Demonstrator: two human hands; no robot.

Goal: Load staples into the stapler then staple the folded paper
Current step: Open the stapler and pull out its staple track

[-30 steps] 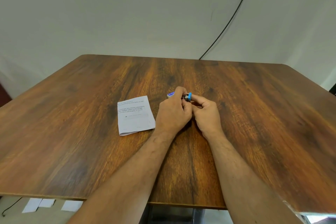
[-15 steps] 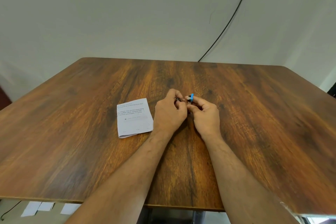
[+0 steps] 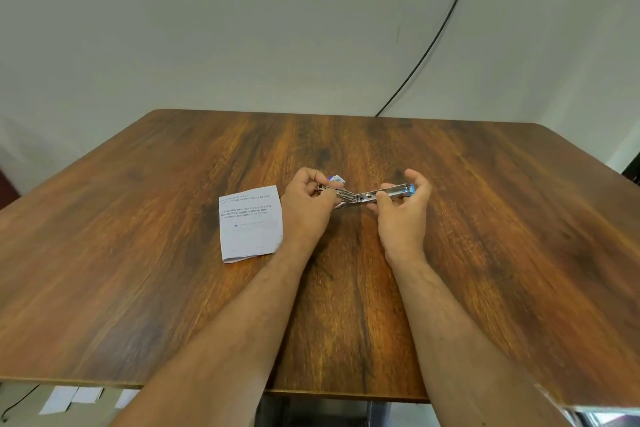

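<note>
Stapler (image 3: 367,197), swung wide open into one long metal strip, is held just above the middle of the wooden bench (image 3: 138,253), stretched between both hands. The left hand (image 3: 306,204) curls its fingers round the strip's left end, knuckles towards me, with a small blue-and-white staple box (image 3: 336,179) peeking out just behind its fingertips. The right hand (image 3: 403,210) pinches the other half near the hinge, its thumb raised beside the blue tip at the far right end. Both forearms reach straight out from the near edge, a little apart. The folded paper (image 3: 250,222), printed side up, lies flat on the bench just left of the left hand.
</note>
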